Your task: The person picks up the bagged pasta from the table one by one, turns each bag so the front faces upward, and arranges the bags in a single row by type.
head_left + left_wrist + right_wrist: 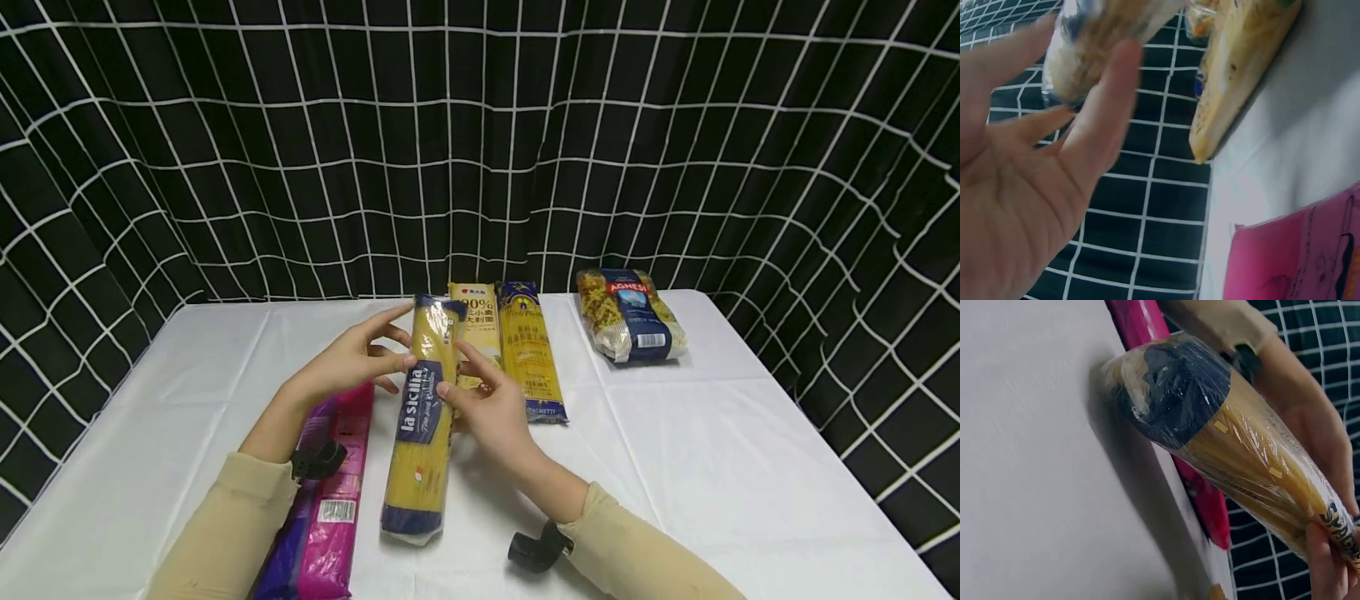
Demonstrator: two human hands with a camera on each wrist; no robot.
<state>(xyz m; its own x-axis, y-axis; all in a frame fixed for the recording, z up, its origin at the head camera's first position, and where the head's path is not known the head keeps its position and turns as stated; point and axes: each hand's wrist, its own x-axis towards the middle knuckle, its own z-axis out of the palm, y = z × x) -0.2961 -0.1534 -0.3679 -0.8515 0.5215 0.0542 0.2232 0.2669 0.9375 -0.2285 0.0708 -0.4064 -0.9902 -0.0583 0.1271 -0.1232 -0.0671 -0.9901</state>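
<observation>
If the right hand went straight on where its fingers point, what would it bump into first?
The la sicilia packet, which the right hand is gripping; past that, probably the left hand, though depth is hard to judge.

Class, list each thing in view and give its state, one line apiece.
La Sicilia pack: tilted, held by left hand and right hand
Pink-purple pack: lying barcode up, partly hidden
Cream pack: lying, partly hidden
Blue-and-yellow spaghetti pack: lying label up
Agnesi pack: lying label up
Tablecloth: spread, faintly creased
Curtain: hanging in folds
</observation>
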